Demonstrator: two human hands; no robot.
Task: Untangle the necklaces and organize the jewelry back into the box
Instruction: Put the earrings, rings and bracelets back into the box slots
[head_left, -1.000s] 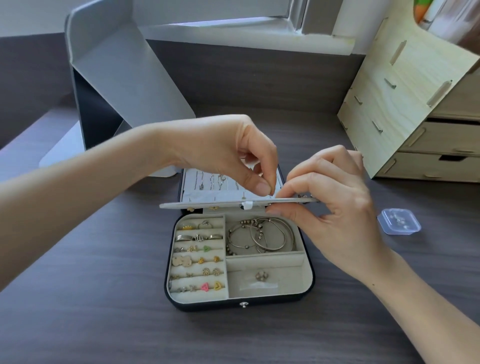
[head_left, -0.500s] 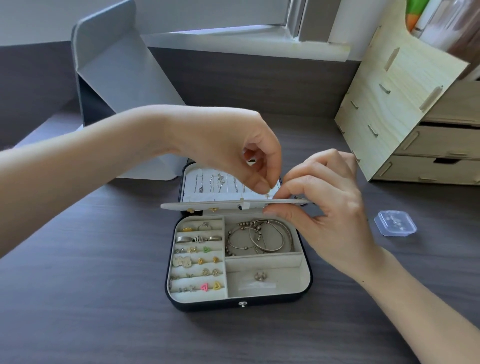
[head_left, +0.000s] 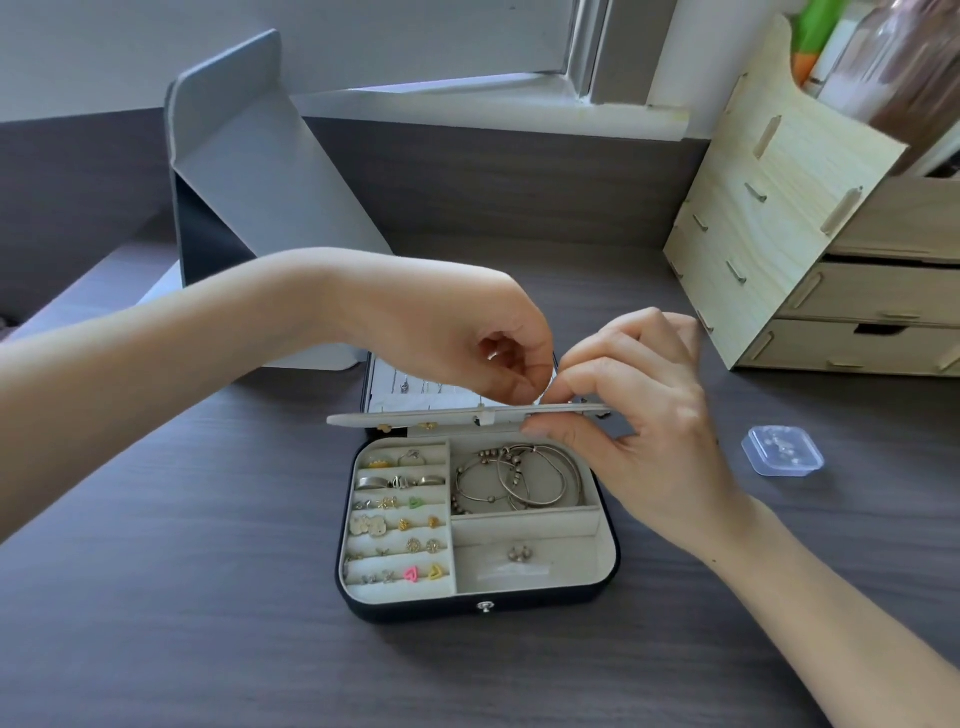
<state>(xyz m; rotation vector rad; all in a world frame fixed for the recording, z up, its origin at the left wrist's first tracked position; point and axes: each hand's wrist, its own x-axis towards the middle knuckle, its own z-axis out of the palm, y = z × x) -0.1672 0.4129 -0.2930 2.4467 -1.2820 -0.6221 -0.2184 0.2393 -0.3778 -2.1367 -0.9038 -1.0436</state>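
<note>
Fingers (head_left: 597, 366) of the right hand (head_left: 660, 426) pinch the right end of the inner flap (head_left: 415, 417). They hold it level above the open jewelry box (head_left: 483, 605), which sits mid-tabletop (head_left: 208, 571). The left hand (head_left: 457, 332) curls its fingertips together just over that flap; whether they grip anything I cannot tell. Necklaces (head_left: 410, 384) show in a row behind the flap, on the box's 12 o'clock side. Bracelets (head_left: 519, 480) and earrings (head_left: 400, 525) lie in the compartments. A clear case (head_left: 782, 451) sits at 3 o'clock and wooden drawers (head_left: 779, 208) at 1 o'clock.
</note>
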